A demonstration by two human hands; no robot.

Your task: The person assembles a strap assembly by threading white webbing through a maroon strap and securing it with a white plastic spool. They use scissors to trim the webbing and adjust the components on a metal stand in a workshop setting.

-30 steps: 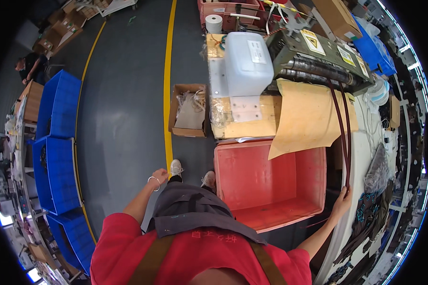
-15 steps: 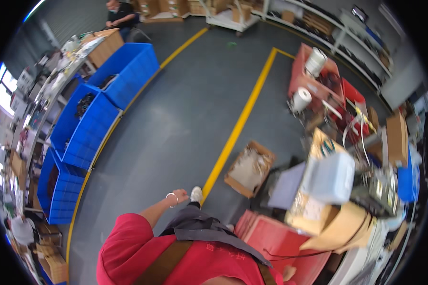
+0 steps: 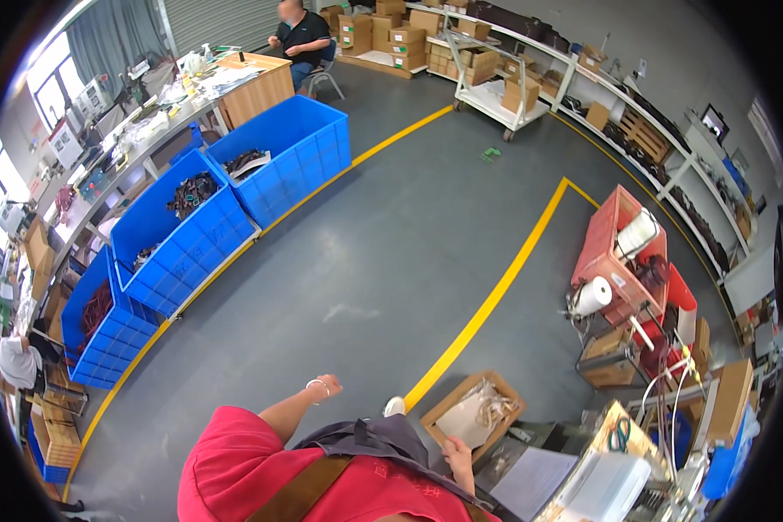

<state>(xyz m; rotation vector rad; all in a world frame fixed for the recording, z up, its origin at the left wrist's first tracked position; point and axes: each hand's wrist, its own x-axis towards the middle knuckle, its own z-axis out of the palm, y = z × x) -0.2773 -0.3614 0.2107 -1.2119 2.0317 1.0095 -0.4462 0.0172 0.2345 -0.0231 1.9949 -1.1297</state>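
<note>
My left hand (image 3: 328, 384), with a pale bracelet at the wrist, hangs over the grey floor ahead of my body. Its fingers are loosely curled, and nothing shows in them. At my waist, beside the grey apron (image 3: 378, 439), my right hand (image 3: 458, 454) is also curled, with nothing visible in it. Just beyond the right hand, an open cardboard box (image 3: 430, 421) on the floor contains crumpled wrapping and a pale sheet. Neither hand is seen gripping anything. A white shoe (image 3: 394, 406) shows beside the yellow floor line (image 3: 470, 332).
Large blue bins (image 3: 297, 178) with dark parts line the left, beside a cluttered workbench (image 3: 161, 117). A person (image 3: 306, 39) sits at the far desk. A white trolley (image 3: 496, 97) and a pink crate (image 3: 606, 252) with white rolls stand ahead. A clear plastic container (image 3: 605, 487) lies near right.
My view has shifted forward along the floor; bins and the trolley appear nearer. My right hand has come into clear view by the apron. The red crate near my right side has left view.
</note>
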